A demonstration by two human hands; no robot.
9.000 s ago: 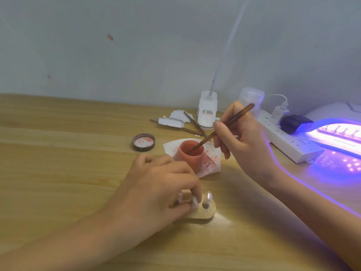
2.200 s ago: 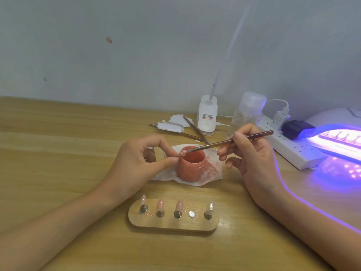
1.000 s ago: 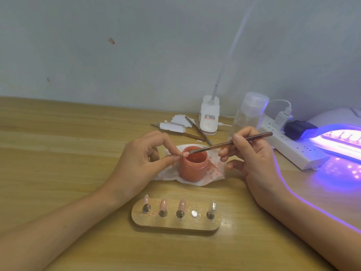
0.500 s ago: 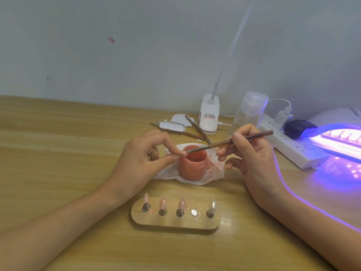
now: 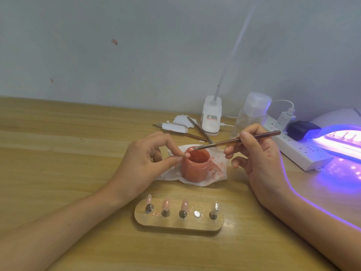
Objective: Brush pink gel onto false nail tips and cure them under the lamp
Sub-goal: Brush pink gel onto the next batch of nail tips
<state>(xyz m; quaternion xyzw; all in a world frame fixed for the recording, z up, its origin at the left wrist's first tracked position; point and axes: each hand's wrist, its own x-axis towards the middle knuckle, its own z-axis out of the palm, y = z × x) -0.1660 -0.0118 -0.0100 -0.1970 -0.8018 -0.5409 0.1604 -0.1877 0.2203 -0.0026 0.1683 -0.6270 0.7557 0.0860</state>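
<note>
Head view: left hand (image 5: 144,161) pinches a small pale false nail tip (image 5: 186,154) between thumb and forefinger, other fingers curled loosely behind; right hand (image 5: 257,155) grips a thin brown-handled brush (image 5: 240,140) pen-fashion, thumb and forefinger round the shaft. Pinched tip sits over the left rim of the squat pink gel jar (image 5: 195,167); brush bristles are just to its right, above the jar mouth, close to the tip, but contact is too small to tell. Brush long axis runs nearly level, handle end up and right, bristles down and left, pointing straight at the tip; so the coming stroke looks to be the right hand's, drawn leftward along that axis while the left hand holds the tip steady. Jar stands on a crumpled white tissue (image 5: 218,174) smeared pink. Near the person, an oval wooden holder (image 5: 175,224) carries three pink-coated tips (image 5: 166,204) on metal studs, one bare stud (image 5: 197,214), one clear uncoated tip (image 5: 215,207) at its right end; bare stud is likely where the pinched tip belongs. White dome curing lamp (image 5: 336,118) glows violet at far right, nearer the right hand, well apart from the holder. White power strip (image 5: 298,153), clear plastic bottle (image 5: 252,112), spare brushes (image 5: 197,132) behind the jar.
</note>
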